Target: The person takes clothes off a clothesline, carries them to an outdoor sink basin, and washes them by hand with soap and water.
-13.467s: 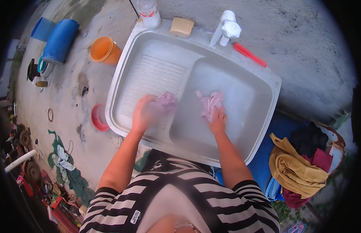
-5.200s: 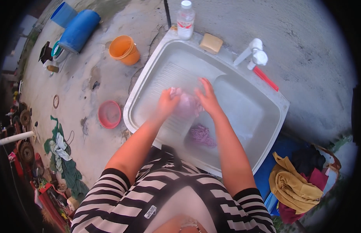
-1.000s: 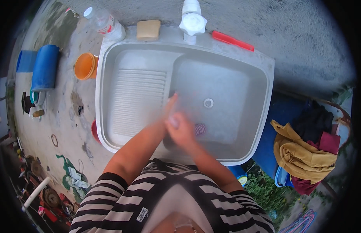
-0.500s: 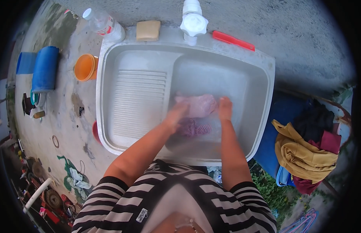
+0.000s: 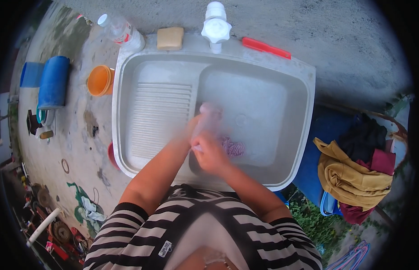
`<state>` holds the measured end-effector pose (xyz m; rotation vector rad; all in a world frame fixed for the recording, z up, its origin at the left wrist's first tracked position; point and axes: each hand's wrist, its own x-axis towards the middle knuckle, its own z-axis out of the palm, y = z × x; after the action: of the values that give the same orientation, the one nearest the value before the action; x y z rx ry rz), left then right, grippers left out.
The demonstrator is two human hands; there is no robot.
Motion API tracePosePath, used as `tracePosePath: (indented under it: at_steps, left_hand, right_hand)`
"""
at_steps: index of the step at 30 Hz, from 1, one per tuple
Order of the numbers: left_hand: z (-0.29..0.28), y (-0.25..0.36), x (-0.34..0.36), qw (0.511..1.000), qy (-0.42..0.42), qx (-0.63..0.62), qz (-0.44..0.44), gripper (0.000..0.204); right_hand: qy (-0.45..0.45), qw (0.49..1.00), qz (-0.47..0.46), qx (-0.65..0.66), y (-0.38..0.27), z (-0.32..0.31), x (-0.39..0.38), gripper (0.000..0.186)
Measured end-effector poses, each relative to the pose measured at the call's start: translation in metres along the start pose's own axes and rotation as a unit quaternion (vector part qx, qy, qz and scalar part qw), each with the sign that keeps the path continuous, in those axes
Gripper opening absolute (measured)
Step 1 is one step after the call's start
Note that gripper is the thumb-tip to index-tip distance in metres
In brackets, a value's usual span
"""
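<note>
A light pink wet cloth (image 5: pixel 208 125), partly smeared by motion, is bunched between my hands over the left side of the sink's deep basin. My right hand (image 5: pixel 210 155) reaches across to the left and is closed on its near end; a bit of pink pokes out by the fingers. My left hand (image 5: pixel 194 124) is closed on the cloth higher up, blurred and partly covered by it. A pink-and-white striped cloth (image 5: pixel 234 147) lies crumpled on the basin floor, just right of my right hand. The grey sink (image 5: pixel 304 121) has a ribbed washboard (image 5: pixel 162 119) on its left.
Along the sink's back edge are a clear plastic bottle (image 5: pixel 124 33), a tan soap bar (image 5: pixel 170 38), a white tap (image 5: pixel 216 29) and a red-handled brush (image 5: pixel 266 47). An orange bucket (image 5: pixel 99 81) stands left. Mustard clothing (image 5: pixel 349 175) is piled on the right.
My right hand has swung left across the basin to meet my left hand. The pink cloth has moved left and is now gathered between them. The striped cloth stays on the basin floor.
</note>
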<state>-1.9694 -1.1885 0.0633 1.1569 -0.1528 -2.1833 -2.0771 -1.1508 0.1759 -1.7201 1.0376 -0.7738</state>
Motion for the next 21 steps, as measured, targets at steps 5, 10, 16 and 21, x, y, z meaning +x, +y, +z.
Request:
tracePosePath:
  at_steps: [5, 10, 16, 21]
  left_hand:
    - [0.026, -0.005, -0.033, 0.993, -0.111, -0.051, -0.005, 0.040]
    - [0.053, 0.008, -0.056, 0.992, 0.021, -0.122, 0.012, 0.036]
    - [0.075, 0.065, -0.089, 0.976, -0.078, -0.186, 0.083, 0.033]
    - [0.067, 0.090, -0.080, 0.941, -0.126, -0.270, 0.159, 0.035]
  right_hand:
    - [-0.007, 0.950, 0.215, -0.227, 0.043, -0.021, 0.019, 0.015]
    - [0.043, 0.942, 0.263, -0.203, 0.100, -0.045, 0.020, 0.018]
    - [0.164, 0.981, 0.013, -0.105, -0.025, -0.113, 0.101, 0.039]
    - [0.056, 0.874, -0.101, -0.472, -0.137, -0.134, 0.168, 0.042]
